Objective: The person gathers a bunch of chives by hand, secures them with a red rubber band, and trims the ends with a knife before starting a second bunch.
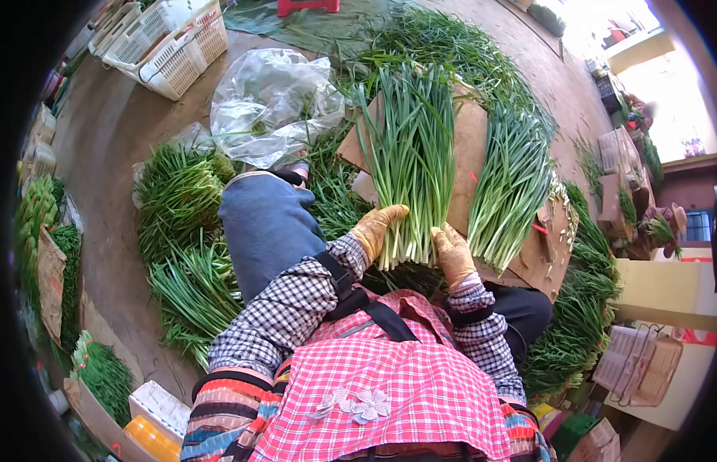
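Note:
My left hand, in a soiled yellowish glove, grips the left side of a bunch of garlic chives near its pale cut ends. On the other side of the same bunch my right hand, gloved too, is closed with its thumb against the stalks. The long green leaves point away from me over a brown board. To the right, a second bunch of garlic chives lies on the board, apart from my hands. The fingers under the bunch are hidden.
Loose greens are heaped beyond the board. A clear plastic bag lies at the left, near more piled bunches. White plastic crates stand at the far left. At the right, a person is by stacked boxes.

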The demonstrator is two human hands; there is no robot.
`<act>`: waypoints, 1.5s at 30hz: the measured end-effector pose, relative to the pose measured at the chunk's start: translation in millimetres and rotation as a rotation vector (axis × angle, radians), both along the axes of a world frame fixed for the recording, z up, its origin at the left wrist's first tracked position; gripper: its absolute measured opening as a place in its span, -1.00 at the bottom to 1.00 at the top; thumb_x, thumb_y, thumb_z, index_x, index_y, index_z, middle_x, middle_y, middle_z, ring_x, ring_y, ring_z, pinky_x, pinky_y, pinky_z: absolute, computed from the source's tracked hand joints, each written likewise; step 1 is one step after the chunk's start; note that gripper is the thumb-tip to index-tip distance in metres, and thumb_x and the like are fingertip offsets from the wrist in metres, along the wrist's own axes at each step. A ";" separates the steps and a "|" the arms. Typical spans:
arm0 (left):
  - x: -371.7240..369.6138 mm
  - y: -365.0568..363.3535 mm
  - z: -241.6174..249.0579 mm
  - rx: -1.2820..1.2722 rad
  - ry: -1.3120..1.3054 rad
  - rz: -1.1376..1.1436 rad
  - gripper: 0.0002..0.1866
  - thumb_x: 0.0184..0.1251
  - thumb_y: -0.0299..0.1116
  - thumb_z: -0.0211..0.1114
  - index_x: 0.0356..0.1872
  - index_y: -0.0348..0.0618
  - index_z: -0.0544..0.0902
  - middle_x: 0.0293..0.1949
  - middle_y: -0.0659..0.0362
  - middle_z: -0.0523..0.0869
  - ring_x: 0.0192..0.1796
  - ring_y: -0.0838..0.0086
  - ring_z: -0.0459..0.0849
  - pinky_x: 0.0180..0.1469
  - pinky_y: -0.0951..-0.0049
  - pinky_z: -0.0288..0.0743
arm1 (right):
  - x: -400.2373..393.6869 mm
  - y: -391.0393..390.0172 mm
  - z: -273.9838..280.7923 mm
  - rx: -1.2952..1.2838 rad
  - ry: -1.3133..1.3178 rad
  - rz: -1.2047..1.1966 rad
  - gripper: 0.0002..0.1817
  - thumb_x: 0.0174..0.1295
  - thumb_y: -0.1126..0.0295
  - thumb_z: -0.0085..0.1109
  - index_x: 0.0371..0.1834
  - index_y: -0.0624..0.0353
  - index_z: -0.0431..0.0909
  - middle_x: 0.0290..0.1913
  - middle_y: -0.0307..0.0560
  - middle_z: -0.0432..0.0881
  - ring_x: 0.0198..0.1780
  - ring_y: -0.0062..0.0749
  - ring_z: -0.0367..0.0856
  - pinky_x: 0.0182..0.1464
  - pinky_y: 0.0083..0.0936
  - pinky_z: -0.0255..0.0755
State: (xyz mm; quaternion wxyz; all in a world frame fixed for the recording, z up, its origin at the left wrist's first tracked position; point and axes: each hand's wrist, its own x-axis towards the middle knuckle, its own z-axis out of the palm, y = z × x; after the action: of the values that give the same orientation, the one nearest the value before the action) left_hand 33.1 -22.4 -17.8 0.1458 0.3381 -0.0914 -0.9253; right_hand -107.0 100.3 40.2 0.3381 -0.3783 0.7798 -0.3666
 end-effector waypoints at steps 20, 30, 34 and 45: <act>6.4 -1.2 17.0 0.106 0.176 0.020 -0.66 0.33 -0.18 0.10 -0.07 -0.24 0.59 -0.20 0.01 0.72 -0.22 0.19 0.73 -0.05 0.06 0.63 | 16.9 -34.7 29.7 -0.225 0.643 0.144 -0.73 0.14 0.21 0.32 -0.27 0.19 0.63 -0.37 -0.03 0.67 -0.36 -0.26 0.64 -0.25 -0.39 0.51; 6.9 -1.8 14.0 0.061 0.192 -0.041 -0.66 0.31 -0.21 0.25 -0.01 -0.22 0.56 -0.16 0.02 0.71 -0.21 0.24 0.74 -0.15 0.11 0.68 | 17.5 -29.8 46.6 -0.225 -0.344 -0.084 -0.83 0.35 0.34 0.13 -0.22 0.24 0.55 -0.29 -0.22 0.67 -0.42 -0.70 0.49 -0.31 -0.76 0.38; 11.7 0.7 29.3 -0.146 0.055 -0.061 -0.59 0.21 -0.19 0.41 -0.03 -0.22 0.58 -0.16 0.06 0.71 -0.21 0.29 0.74 -0.25 0.20 0.69 | 19.4 -29.6 31.0 -0.255 -0.371 -0.039 -0.83 0.35 0.35 0.13 -0.21 0.25 0.53 -0.25 -0.21 0.65 -0.37 -0.65 0.54 -0.28 -0.73 0.42; 3.2 1.8 26.0 -0.125 -0.050 -0.007 -0.72 0.16 -0.36 0.42 -0.17 -0.29 0.61 -0.32 0.08 0.71 -0.38 0.33 0.72 -0.35 0.26 0.66 | 31.7 -21.1 30.4 -0.250 -0.435 0.069 -0.86 0.35 0.40 0.12 -0.20 0.27 0.55 -0.22 -0.19 0.68 -0.31 -0.62 0.57 -0.15 -0.68 0.44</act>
State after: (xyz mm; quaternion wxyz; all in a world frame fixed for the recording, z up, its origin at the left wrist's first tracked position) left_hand 36.2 -20.6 8.2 0.1611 0.3512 -0.1536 -0.9095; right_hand -75.2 79.2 70.6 0.4610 -0.3556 0.6239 -0.5214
